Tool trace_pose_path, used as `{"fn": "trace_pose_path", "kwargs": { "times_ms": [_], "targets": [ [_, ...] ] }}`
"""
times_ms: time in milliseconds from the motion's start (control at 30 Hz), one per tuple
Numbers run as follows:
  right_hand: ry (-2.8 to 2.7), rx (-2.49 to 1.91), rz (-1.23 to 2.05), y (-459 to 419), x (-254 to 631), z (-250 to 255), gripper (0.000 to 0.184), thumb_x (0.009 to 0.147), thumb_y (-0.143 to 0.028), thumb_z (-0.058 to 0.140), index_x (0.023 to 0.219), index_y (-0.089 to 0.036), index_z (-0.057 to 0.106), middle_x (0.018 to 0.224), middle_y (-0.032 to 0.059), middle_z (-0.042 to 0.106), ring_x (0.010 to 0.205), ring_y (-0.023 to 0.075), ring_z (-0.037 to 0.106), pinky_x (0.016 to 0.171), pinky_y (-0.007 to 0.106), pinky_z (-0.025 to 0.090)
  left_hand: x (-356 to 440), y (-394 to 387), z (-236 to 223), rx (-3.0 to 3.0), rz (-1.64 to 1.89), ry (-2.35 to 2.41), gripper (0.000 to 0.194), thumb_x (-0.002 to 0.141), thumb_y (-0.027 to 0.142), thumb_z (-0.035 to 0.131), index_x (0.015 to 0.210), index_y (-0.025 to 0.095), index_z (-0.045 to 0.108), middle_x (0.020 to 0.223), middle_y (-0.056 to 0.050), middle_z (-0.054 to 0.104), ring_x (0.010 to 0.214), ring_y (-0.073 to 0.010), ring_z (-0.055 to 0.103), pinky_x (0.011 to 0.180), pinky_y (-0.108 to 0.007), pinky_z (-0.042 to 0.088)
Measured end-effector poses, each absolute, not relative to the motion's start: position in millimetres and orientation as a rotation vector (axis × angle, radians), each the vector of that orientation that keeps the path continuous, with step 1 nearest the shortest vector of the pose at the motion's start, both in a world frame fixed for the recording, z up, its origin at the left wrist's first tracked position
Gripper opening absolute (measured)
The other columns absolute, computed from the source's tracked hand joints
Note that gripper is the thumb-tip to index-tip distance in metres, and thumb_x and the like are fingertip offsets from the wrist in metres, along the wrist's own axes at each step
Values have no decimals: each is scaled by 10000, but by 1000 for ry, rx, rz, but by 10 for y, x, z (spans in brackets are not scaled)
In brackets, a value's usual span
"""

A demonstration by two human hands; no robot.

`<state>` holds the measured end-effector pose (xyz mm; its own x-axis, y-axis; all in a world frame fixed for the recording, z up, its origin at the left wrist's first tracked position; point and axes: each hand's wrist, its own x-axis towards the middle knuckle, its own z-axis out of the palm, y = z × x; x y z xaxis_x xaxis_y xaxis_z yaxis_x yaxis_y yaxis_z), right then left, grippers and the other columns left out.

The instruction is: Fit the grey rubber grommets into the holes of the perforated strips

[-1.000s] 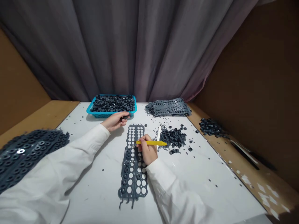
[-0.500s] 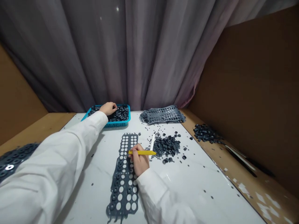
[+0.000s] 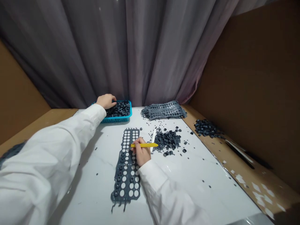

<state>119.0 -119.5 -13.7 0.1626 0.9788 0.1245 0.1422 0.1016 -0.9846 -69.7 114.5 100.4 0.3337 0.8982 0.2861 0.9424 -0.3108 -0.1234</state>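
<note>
My left hand (image 3: pixel 106 101) is over the blue plastic basket (image 3: pixel 117 119), its fingers curled at the heap of small dark rubber rings (image 3: pixel 120 108) inside. Whatever is between those fingertips is too small to make out. In my right hand (image 3: pixel 142 153) is a yellow pen-like stick (image 3: pixel 146 145), held nearly level across the fingers. That hand rests on the right edge of a dark rubber sheet (image 3: pixel 127 173) with rows of round holes. Several rings sit along the sheet's left rows and a few elsewhere on it. Its middle right part is hidden by my hand.
Right of the sheet lie a loose heap of dark rings (image 3: pixel 169 139) and a white stick (image 3: pixel 153 137). Perforated sheets (image 3: pixel 165 110) are stacked at the back. Another pile (image 3: pixel 207 128) and white scraps (image 3: pixel 257 197) lie on the cardboard at the right. A grey curtain (image 3: pixel 145 53) hangs behind.
The view has tilted, so the table sits higher in the picture. My left hand has lifted slightly at the basket. My right hand keeps the yellow stick at the sheet.
</note>
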Motion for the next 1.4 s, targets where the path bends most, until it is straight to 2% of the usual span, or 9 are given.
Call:
{"fn": "trace_pose_path", "kwargs": {
  "times_ms": [167, 367, 533, 667, 800, 1000, 1233, 1400],
  "targets": [
    [-1243, -1305, 920, -1201, 1185, -152, 162, 751, -212, 390, 608, -219, 465, 479, -47, 489, 507, 135, 488, 530, 232, 385, -855, 762, 1060, -2329, -302, -1544, 305, 810, 403, 446, 992, 242, 629, 1093, -31, 616, 948, -211, 582, 719, -262, 435],
    [-1242, -1308, 945, -1213, 1169, -153, 147, 747, -236, 393, 632, -218, 482, 488, -45, 504, 493, 133, 487, 502, 228, 381, -1341, 337, 836, -2297, -275, -1685, 249, 801, 321, 439, 905, 211, 638, 985, -38, 642, 877, -211, 596, 674, -265, 420],
    [-1155, -1310, 1029, -1245, 1152, -124, 149, 717, -229, 387, 598, -210, 475, 445, -52, 497, 413, 117, 446, 431, 215, 355, -1200, -418, 476, -2730, -438, -1544, 257, 815, 379, 452, 902, 205, 620, 931, -41, 637, 840, -194, 572, 709, -276, 421],
    [-1228, -1322, 1025, -1282, 1119, -178, 163, 709, -218, 400, 563, -205, 470, 425, -49, 494, 406, 115, 458, 436, 215, 366, -838, -932, 283, -3086, -531, -1390, 209, 814, 336, 491, 915, 204, 618, 894, -37, 617, 865, -185, 554, 766, -286, 424],
    [-1298, -1372, 967, -1290, 1112, -240, 167, 721, -213, 413, 572, -203, 486, 444, -44, 515, 432, 119, 487, 464, 218, 379, -642, -959, 175, -3188, -635, -1428, 181, 789, 302, 545, 903, 196, 636, 863, -37, 599, 845, -179, 551, 747, -282, 431],
    [-1319, -1382, 942, -1284, 1121, -261, 161, 742, -220, 408, 611, -208, 499, 477, -41, 528, 456, 125, 494, 478, 228, 378, -604, -854, 147, -3396, -548, -1375, 168, 760, 261, 594, 899, 189, 654, 775, -16, 568, 709, -143, 543, 652, -251, 425],
    [-1367, -1357, 945, -1304, 1102, -199, 152, 745, -212, 391, 612, -209, 464, 486, -43, 500, 485, 126, 470, 502, 235, 365, -595, -845, 191, -3392, -426, -1233, 189, 796, 183, 508, 922, 181, 649, 819, -34, 585, 737, -145, 554, 684, -254, 439],
    [-1509, -1373, 846, -1301, 1089, -166, 167, 750, -179, 374, 587, -213, 391, 501, -37, 475, 523, 129, 449, 536, 242, 350, -496, -817, 207, -3249, -145, -1001, 153, 806, 180, 513, 874, 174, 650, 870, -65, 607, 817, -181, 573, 736, -281, 451]
  ]
}}
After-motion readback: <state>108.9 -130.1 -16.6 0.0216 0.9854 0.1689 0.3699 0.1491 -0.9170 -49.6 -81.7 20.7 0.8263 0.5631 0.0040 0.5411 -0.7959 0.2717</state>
